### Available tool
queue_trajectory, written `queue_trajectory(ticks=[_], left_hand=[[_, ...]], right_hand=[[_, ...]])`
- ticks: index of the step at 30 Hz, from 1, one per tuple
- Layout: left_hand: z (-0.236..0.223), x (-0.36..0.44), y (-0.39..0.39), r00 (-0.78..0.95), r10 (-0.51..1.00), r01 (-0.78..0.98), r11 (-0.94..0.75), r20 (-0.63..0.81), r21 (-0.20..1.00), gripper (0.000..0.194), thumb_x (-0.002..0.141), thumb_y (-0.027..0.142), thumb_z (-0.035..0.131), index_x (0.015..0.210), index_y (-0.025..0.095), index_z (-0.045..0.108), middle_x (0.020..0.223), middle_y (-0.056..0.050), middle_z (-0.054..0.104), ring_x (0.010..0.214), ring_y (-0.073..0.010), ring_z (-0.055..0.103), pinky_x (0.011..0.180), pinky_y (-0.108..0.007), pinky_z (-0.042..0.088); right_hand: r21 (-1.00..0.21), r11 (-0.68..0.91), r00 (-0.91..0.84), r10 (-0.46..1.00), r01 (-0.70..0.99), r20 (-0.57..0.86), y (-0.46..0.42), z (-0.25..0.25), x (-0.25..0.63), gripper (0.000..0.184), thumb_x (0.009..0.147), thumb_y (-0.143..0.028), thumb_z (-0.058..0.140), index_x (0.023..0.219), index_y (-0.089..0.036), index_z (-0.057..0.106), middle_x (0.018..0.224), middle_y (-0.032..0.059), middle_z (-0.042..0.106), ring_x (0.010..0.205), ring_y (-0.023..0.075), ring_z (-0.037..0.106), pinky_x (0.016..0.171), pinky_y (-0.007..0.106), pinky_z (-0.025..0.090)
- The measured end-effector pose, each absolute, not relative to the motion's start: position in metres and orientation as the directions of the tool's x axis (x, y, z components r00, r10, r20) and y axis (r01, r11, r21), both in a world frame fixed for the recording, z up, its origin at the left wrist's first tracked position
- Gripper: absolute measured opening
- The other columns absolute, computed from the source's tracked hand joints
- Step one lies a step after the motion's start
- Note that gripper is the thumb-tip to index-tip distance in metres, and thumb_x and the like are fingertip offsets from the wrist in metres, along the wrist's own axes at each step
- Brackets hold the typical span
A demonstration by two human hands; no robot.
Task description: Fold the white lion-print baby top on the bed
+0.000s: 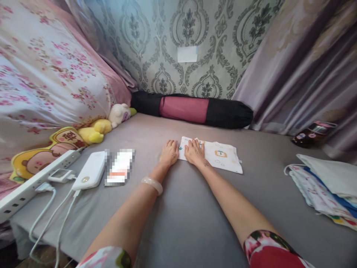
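Note:
A white folded cloth point(227, 157) printed with small orange, green and grey figures lies flat on the grey sheet in front of me. It has a small tag on its right edge. My right hand point(195, 152) presses palm down on the left part of the cloth, its fingers stretched forward. Against the cloth's left edge rests my left hand point(169, 152), also palm down on the sheet with fingers straight, a pale bangle point(152, 185) on its wrist. Neither hand grips anything. The cloth under my right palm is hidden.
Left: a phone point(119, 167), a white power bank point(90, 170) with cables, a power strip point(36, 182) and plush toys point(119, 114). Right: a stack of folded cloths point(326, 186) and a dark bottle point(314, 134). A black-and-pink long bag point(184, 109) lies along the patterned wall.

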State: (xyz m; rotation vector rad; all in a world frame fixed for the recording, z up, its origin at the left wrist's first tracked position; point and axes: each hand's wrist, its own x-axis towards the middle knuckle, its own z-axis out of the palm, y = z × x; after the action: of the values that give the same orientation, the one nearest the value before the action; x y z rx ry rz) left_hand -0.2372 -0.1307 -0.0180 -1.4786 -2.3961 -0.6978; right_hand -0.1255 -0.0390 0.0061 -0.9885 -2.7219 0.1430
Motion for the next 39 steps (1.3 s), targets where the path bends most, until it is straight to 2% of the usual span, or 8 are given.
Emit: queue_trajectory(ticks=[7,14,18,22,26,29,33,39], left_hand=[[-0.021,-0.242,-0.130,-0.438,0.740,0.898,0.333,0.510,0.289,0.033,0.096,0.022,0.030,0.118,0.013,0.054,0.120,-0.015,0.064,0.120,-0.0224,0.055,0.109,-0.042,0.037],[-0.020,-0.242,-0.130,-0.450,0.736,0.891,0.327,0.505,0.317,0.035,0.097,0.024,0.030,0.118,0.012,0.054,0.120,-0.015,0.064,0.120,-0.0217,0.055,0.108,-0.039,0.039],[-0.019,-0.239,-0.131,-0.483,0.749,0.868,0.343,0.453,0.359,0.038,0.099,0.027,0.027,0.124,0.014,0.052,0.128,-0.014,0.060,0.127,-0.0222,0.048,0.109,-0.042,0.037],[-0.012,-0.231,-0.135,-0.431,0.804,0.891,0.308,0.409,0.334,0.043,0.100,0.031,0.025,0.131,0.014,0.049,0.136,-0.013,0.055,0.135,-0.0232,0.040,0.112,-0.042,0.033],[-0.004,-0.222,-0.138,-0.345,0.864,0.930,0.262,0.366,0.258,0.047,0.100,0.037,0.027,0.137,0.017,0.047,0.145,-0.010,0.048,0.140,-0.0260,0.033,0.115,-0.045,0.027],[-0.001,-0.218,-0.139,-0.280,0.917,0.950,0.222,0.286,0.218,0.050,0.099,0.040,0.028,0.141,0.019,0.043,0.150,-0.008,0.042,0.143,-0.0276,0.027,0.115,-0.048,0.024],[-0.001,-0.219,-0.137,-0.223,0.955,0.964,0.186,0.198,0.191,0.049,0.099,0.040,0.028,0.142,0.021,0.043,0.151,-0.006,0.040,0.143,-0.0270,0.029,0.115,-0.047,0.024],[-0.002,-0.221,-0.136,-0.228,0.960,0.964,0.199,0.163,0.175,0.051,0.099,0.041,0.028,0.145,0.022,0.040,0.152,-0.007,0.038,0.142,-0.0272,0.031,0.114,-0.047,0.024]], right_hand=[[-0.194,0.834,-0.816,0.549,0.517,0.183,-0.046,0.011,-0.147,0.052,0.099,-0.033,0.022,0.144,-0.011,0.038,0.154,0.0139,0.033,0.143,0.0256,0.024,0.115,0.051,0.013],[-0.166,0.858,-0.850,0.508,0.485,0.141,-0.047,0.010,-0.155,0.052,0.100,-0.030,0.019,0.141,-0.010,0.043,0.154,0.0147,0.032,0.143,0.0251,0.024,0.115,0.051,0.016],[-0.210,0.855,-0.857,0.503,0.475,0.112,-0.045,0.012,-0.154,0.051,0.099,-0.030,0.020,0.143,-0.011,0.040,0.155,0.0129,0.031,0.144,0.0247,0.022,0.116,0.051,0.014],[-0.300,0.829,-0.848,0.520,0.473,0.101,-0.035,0.016,-0.145,0.051,0.099,-0.028,0.021,0.145,-0.013,0.036,0.155,0.0101,0.032,0.143,0.0206,0.025,0.116,0.044,0.019],[-0.259,0.813,-0.805,0.570,0.522,0.165,-0.026,0.017,-0.124,0.051,0.099,-0.031,0.024,0.146,-0.014,0.037,0.154,0.0112,0.033,0.143,0.0232,0.025,0.116,0.047,0.015],[-0.217,0.814,-0.806,0.573,0.539,0.146,-0.023,0.014,-0.110,0.052,0.099,-0.035,0.024,0.145,-0.014,0.038,0.154,0.0131,0.032,0.144,0.0257,0.023,0.116,0.049,0.013],[-0.188,0.821,-0.810,0.567,0.539,0.153,-0.025,0.009,-0.104,0.053,0.100,-0.038,0.023,0.144,-0.014,0.040,0.154,0.0133,0.033,0.144,0.0252,0.022,0.116,0.048,0.013],[-0.197,0.834,-0.818,0.547,0.515,0.177,-0.020,0.006,-0.097,0.053,0.100,-0.037,0.023,0.145,-0.014,0.040,0.154,0.0117,0.032,0.144,0.0222,0.023,0.117,0.043,0.012]])
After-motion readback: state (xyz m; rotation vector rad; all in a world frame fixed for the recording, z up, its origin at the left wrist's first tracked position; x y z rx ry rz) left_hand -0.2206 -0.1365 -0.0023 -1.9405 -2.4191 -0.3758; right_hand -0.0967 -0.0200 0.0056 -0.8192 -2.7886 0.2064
